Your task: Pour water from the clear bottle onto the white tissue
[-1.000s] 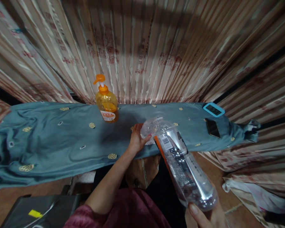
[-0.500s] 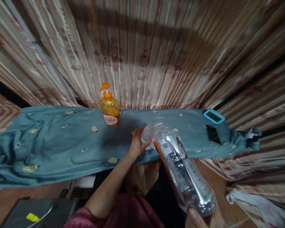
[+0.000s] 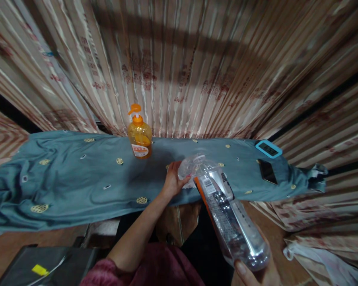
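A large clear plastic bottle [image 3: 226, 214] with an orange-edged printed label lies tilted, its base low at the right and its top over the cloth. Around the base end is my right hand [image 3: 253, 274], closed, its thumb pressed on the plastic. My left hand [image 3: 173, 180] is closed around a clear, rounded plastic piece [image 3: 185, 167] at the bottle's upper end. Whether that piece is a separate vessel or part of the bottle, I cannot tell. Further back at the left stands an orange pump bottle [image 3: 140, 139], upright and part filled with amber liquid.
A teal cloth [image 3: 77, 171] with pineapple prints covers the narrow table. On its right end lie a blue-framed digital clock [image 3: 269, 149] and a dark phone [image 3: 267, 171]. Striped curtains [image 3: 179, 71] hang close behind. A dark box [image 3: 56, 266] stands at lower left.
The view has shifted slightly, so the pump bottle appears a little further right. Both hands keep their hold, and the large bottle stays almost in the same pose.
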`<act>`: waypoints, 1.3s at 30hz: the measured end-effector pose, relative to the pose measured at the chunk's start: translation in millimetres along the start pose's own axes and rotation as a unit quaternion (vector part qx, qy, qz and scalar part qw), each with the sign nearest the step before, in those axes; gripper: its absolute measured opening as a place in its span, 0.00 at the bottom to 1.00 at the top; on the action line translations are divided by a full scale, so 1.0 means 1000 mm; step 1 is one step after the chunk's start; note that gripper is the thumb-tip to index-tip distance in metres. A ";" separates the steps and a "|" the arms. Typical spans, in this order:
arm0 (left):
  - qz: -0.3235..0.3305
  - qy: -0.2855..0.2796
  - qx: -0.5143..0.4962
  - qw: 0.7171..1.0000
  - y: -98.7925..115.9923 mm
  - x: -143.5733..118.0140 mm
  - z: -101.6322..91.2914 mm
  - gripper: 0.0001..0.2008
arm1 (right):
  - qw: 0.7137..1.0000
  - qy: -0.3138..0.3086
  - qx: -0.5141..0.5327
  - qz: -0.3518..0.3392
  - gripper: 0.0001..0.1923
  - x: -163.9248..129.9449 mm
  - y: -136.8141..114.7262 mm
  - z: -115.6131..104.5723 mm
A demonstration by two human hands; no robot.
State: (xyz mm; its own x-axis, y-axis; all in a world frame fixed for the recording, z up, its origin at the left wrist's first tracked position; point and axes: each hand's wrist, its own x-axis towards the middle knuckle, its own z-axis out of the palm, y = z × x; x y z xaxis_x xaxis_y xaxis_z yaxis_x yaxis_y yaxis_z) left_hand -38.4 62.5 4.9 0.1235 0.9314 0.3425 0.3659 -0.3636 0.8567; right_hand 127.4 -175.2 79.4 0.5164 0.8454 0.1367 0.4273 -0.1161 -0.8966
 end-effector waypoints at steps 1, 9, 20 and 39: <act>0.000 -0.002 0.000 1.000 0.000 0.000 0.000 0.22 | 1.000 0.001 0.001 0.002 0.39 0.000 0.001 0.000; 0.002 -0.005 -0.001 1.000 0.000 0.000 0.000 0.22 | 1.000 0.003 0.014 0.014 0.39 -0.001 -0.004 0.001; 0.006 -0.008 0.002 1.000 0.000 0.000 0.000 0.23 | 1.000 0.003 -0.002 0.008 0.41 0.002 0.007 -0.004; 0.005 -0.008 -0.001 1.000 0.000 0.000 -0.001 0.23 | 0.999 0.007 0.019 0.035 0.41 0.004 -0.005 -0.003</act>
State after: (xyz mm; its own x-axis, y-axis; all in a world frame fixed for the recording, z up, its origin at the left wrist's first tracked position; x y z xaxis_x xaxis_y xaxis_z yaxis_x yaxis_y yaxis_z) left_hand -39.0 62.1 5.3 0.1419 0.9280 0.3445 0.3627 -0.3726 0.8542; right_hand 129.5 -172.8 86.1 0.5540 0.8288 0.0785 0.3611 -0.1543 -0.9197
